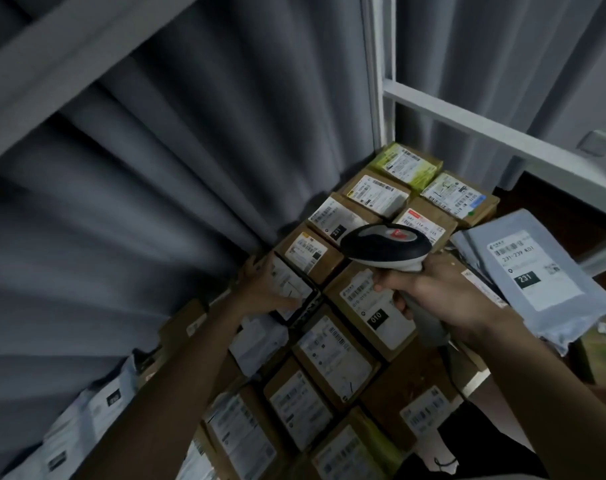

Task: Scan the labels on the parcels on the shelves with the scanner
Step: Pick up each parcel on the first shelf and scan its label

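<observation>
Two hands at work: the right hand [443, 292] is wrapped round the handle of the scanner [386, 245]; the left hand [265, 289] lies on a black-edged parcel [292, 292] with fingers fairly straight, one fingertip on its label.
Scanner heading: its head points up and to the left in the view, toward the back row of parcels against the grey curtain [156, 168].
Parcel under the left hand: just left of and below the scanner head, its long axis running diagonally from upper left to lower right.
Nearer hand: the left one already touches that parcel; the right hangs above the neighbouring box marked 010 [376, 306].
Likely need: I'd judge the scanner must swing down and leftward to face that label.
Other parcels: brown boxes in rows on the shelf [412, 382]; a grey mailer bag [536, 268] lies to the right.
</observation>
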